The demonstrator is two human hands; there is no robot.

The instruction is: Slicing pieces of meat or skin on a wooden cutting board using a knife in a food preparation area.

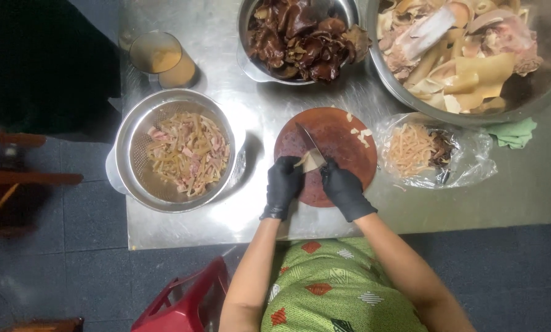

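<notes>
floor: dark grey tiles [91, 215]
bench: shiny steel top [226, 55], glare patches
furniture: red plastic stool [186, 301]; wooden frame [17, 178] at left

left hand [283, 184]: black glove | right hand [343, 187]: black glove | forearms: bare | garment [337, 289]: green, red-and-white diamond print

Three metal bowls stand on one steel table [226, 233]: a colander bowl [123, 161] at the left, a bowl of dark mushrooms [248, 64] far, a big bowl of pale scraps [533, 92] far right. One round board [343, 138], one knife [308, 138], one cup [162, 59], one plastic bag [472, 161], one green cloth [514, 133], two gloved hands.
</notes>
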